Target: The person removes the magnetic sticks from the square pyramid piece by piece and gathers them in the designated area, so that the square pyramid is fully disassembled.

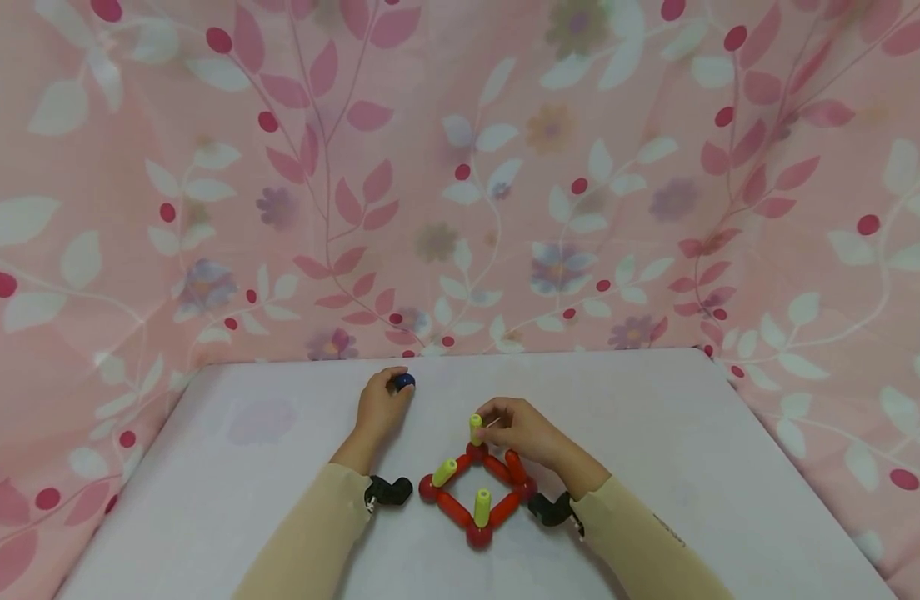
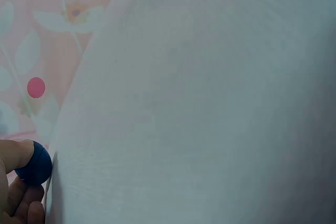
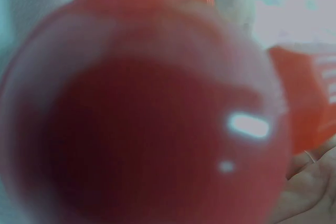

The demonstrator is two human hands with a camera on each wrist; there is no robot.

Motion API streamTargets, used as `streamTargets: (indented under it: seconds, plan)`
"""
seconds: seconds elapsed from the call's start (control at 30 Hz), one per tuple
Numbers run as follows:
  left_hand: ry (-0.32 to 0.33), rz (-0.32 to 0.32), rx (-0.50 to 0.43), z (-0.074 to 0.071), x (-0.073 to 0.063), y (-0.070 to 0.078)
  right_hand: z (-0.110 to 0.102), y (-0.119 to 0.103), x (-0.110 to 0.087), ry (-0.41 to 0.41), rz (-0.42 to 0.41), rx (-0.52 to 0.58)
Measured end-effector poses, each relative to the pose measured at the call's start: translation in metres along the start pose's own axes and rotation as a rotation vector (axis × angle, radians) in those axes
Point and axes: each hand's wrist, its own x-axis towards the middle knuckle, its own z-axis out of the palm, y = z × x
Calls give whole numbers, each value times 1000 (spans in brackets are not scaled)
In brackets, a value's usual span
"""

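Note:
My left hand (image 1: pixel 380 408) grips a small blue ball (image 1: pixel 405 381) near the table's back edge; the ball shows again between the fingers in the left wrist view. A diamond frame of red rods (image 1: pixel 452 510) joined by red balls (image 1: pixel 479 535) lies on the table between my arms. At its back corner my right hand (image 1: pixel 526 429) pinches a yellow-green rod (image 1: pixel 476 425) standing on the ball there. Other yellow-green rods rise from the left and front balls, the left one tilted. A red rod (image 1: pixel 515 465) slants up from the right ball, which looms close in the right wrist view.
The white-covered table (image 1: pixel 265 500) ends at a pink floral curtain (image 1: pixel 460 250) behind and at the sides. Black wrist cameras (image 1: pixel 552 509) hang by both sleeves, the right one close beside the frame's right ball.

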Motion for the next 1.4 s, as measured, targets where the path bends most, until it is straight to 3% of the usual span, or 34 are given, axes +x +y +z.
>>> streamTargets:
  seconds: [0.13,0.3,0.5,0.63,0.77,0.93,1.03,1.13,1.27,1.4]
  plan:
    - [-17,-6,-3,0,0,-1,0,2,0,0,-3,1]
    - [32,35,27,-3,-5,4,-1,4,-1,0,-13,2]
    - [120,75,55,-5,-16,22,-3,10,-1,-3,-5,-7]
    - [114,116,33,-3,-26,39,-5,14,-1,-8,3,-6]
    - [8,127,-10,3,-39,53,-6,18,0,-11,12,0]
    - [-209,146,-51,10,-55,65,-6,21,1,-24,12,6]
    - [-332,187,-73,13,-61,71,-5,22,2,-45,3,-2]
    - [-438,187,-96,15,-65,75,-4,23,3,-64,-6,-31]
    - [-514,156,-108,19,-67,75,-2,24,4,-76,-16,-44]
    - [-512,166,-91,22,-68,73,1,23,5,-81,-33,-36]
